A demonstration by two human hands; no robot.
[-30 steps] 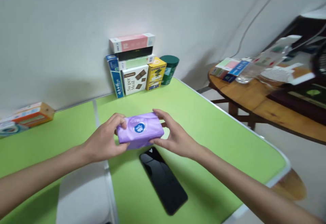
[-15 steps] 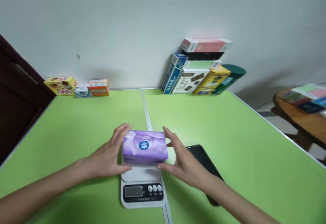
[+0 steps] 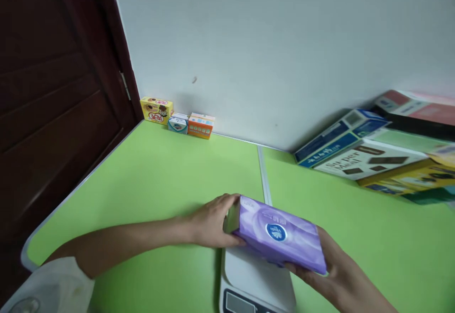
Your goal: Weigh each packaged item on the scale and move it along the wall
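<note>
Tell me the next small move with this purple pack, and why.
Perhaps ease the purple pack slightly left to centre it over the white scale: the left hand and right hand hold its ends, and its right end appears to overhang the scale's side.

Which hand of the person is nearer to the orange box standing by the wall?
The left. The left hand, at the left end of the purple tissue pack, is in front of the orange box; the right hand, at the pack's other end, is farther right and farther away.
</note>
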